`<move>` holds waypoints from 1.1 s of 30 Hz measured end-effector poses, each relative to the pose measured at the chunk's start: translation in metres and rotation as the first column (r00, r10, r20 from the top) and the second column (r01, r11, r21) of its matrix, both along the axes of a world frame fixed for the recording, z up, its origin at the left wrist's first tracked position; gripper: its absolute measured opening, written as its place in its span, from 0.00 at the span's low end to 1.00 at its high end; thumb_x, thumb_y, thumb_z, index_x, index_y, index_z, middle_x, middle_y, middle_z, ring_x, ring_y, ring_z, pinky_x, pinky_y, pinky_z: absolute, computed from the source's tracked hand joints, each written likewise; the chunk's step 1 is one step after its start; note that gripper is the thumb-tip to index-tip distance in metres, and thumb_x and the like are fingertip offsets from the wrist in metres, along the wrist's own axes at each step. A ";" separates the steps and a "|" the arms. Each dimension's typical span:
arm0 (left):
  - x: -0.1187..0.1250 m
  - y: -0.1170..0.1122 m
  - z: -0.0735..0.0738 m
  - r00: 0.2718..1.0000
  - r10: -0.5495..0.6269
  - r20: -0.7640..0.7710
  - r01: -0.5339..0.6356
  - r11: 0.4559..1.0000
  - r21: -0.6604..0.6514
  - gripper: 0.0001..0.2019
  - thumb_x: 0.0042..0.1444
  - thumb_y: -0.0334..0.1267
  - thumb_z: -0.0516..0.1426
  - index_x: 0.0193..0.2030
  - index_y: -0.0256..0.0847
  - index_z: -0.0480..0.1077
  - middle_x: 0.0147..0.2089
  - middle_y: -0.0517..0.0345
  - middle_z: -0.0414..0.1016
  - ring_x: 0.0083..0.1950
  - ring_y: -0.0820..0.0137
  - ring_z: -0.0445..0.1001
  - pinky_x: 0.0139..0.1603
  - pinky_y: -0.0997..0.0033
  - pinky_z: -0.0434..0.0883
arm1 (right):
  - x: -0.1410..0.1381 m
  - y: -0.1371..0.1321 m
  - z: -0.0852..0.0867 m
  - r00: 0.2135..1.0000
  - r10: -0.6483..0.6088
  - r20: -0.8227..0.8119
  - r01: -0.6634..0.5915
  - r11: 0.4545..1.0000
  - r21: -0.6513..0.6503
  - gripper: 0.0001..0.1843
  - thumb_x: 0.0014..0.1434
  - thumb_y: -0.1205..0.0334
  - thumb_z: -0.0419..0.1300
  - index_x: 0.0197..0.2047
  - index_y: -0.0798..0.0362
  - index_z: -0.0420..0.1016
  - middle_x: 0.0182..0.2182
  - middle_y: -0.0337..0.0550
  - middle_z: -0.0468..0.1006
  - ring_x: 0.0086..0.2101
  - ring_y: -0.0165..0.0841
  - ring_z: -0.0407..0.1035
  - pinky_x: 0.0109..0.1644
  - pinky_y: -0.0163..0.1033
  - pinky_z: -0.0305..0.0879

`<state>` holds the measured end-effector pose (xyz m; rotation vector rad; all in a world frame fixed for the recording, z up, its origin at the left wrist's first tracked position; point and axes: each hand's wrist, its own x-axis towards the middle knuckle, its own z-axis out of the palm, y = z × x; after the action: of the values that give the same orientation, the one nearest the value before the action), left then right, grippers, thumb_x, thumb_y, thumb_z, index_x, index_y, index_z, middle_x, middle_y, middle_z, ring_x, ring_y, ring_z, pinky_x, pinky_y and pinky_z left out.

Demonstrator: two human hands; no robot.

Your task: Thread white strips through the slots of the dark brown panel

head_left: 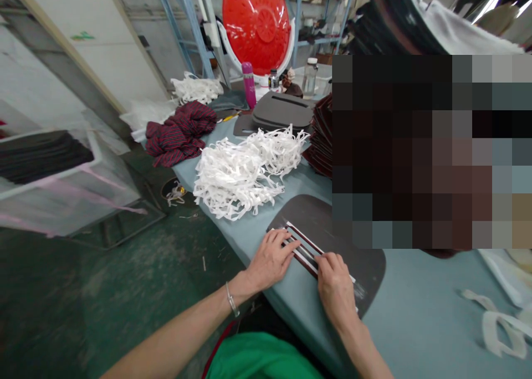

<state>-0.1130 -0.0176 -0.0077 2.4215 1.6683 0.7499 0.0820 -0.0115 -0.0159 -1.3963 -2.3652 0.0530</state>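
A dark grey shaped panel (332, 229) lies on the blue-grey table (415, 312) just in front of me. Along its near edge run a dark red band and white strips (305, 245). My left hand (270, 259) rests on the left part of the strips, fingers stretched out flat and pressing on them. My right hand (336, 286) lies on the strips a little further right, fingers curled down onto them; what they pinch, if anything, is hidden.
A heap of loose white strips (245, 168) lies beyond the panel. Behind it are a stack of grey panels (282, 110), a dark red stack (322, 141), a red striped cloth (178, 132), a pink bottle (249, 84) and a red round cover (257, 24). White strip scraps (499, 323) lie at right. A clear bin (62, 179) stands on the floor at left.
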 end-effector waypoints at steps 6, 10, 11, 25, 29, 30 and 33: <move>0.003 0.000 -0.003 0.994 -0.108 -0.036 0.109 0.994 0.019 0.20 0.61 0.28 0.49 0.58 0.44 0.64 0.56 0.50 0.69 0.61 0.62 0.62 0.61 0.52 0.62 | -0.022 0.002 0.003 0.995 0.030 0.091 -0.036 0.997 0.062 0.16 0.62 0.74 0.47 0.48 0.56 0.71 0.39 0.49 0.71 0.39 0.40 0.60 0.40 0.42 0.57; 0.003 0.001 -0.006 0.985 -0.157 -0.079 0.158 0.987 0.014 0.19 0.61 0.28 0.49 0.59 0.40 0.63 0.56 0.49 0.70 0.60 0.62 0.63 0.60 0.54 0.63 | -0.008 -0.010 0.003 0.976 0.045 0.215 -0.063 0.995 0.079 0.17 0.61 0.74 0.48 0.49 0.59 0.70 0.39 0.53 0.72 0.40 0.42 0.61 0.42 0.46 0.59; 0.003 0.000 -0.006 0.984 -0.157 -0.089 0.159 0.987 0.017 0.20 0.61 0.28 0.49 0.59 0.40 0.63 0.56 0.49 0.70 0.60 0.62 0.63 0.60 0.55 0.64 | -0.002 -0.013 0.002 0.973 0.054 0.225 -0.073 0.995 0.075 0.17 0.61 0.74 0.48 0.50 0.60 0.70 0.40 0.53 0.72 0.40 0.42 0.61 0.42 0.46 0.60; 0.015 -0.008 -0.009 0.994 -0.075 -0.077 0.075 0.997 0.001 0.21 0.61 0.27 0.46 0.60 0.39 0.61 0.58 0.46 0.66 0.62 0.57 0.61 0.62 0.48 0.60 | -0.005 -0.011 0.002 0.993 -0.036 0.116 0.031 0.998 0.047 0.14 0.62 0.73 0.48 0.46 0.55 0.71 0.40 0.49 0.71 0.39 0.40 0.61 0.41 0.43 0.58; 0.014 -0.010 -0.010 0.999 -0.036 0.004 0.036 0.999 -0.005 0.20 0.58 0.24 0.46 0.55 0.38 0.64 0.57 0.46 0.64 0.61 0.58 0.61 0.62 0.49 0.60 | 0.006 -0.006 -0.001 0.995 -0.094 0.044 0.094 0.995 0.014 0.09 0.63 0.69 0.51 0.39 0.52 0.72 0.35 0.45 0.71 0.37 0.38 0.61 0.39 0.40 0.56; 0.014 -0.010 -0.009 0.999 -0.032 0.007 0.032 0.999 -0.004 0.20 0.57 0.24 0.46 0.55 0.39 0.65 0.56 0.46 0.64 0.60 0.59 0.62 0.62 0.49 0.61 | 0.006 -0.004 -0.001 0.993 -0.109 0.048 0.109 0.994 0.005 0.09 0.64 0.69 0.51 0.37 0.52 0.71 0.33 0.45 0.70 0.37 0.37 0.61 0.39 0.40 0.56; 0.012 -0.010 -0.007 0.998 -0.063 -0.009 0.062 0.998 -0.005 0.21 0.58 0.24 0.47 0.56 0.43 0.65 0.54 0.47 0.65 0.58 0.60 0.63 0.59 0.50 0.63 | 0.005 0.001 0.005 0.982 -0.165 0.094 0.168 0.986 -0.018 0.10 0.64 0.67 0.50 0.32 0.52 0.69 0.31 0.44 0.70 0.35 0.37 0.62 0.38 0.40 0.54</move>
<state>-0.1012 -0.0273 -0.0150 2.4653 1.5876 0.7265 0.0866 -0.0108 -0.0114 -1.6371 -2.3185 -0.0278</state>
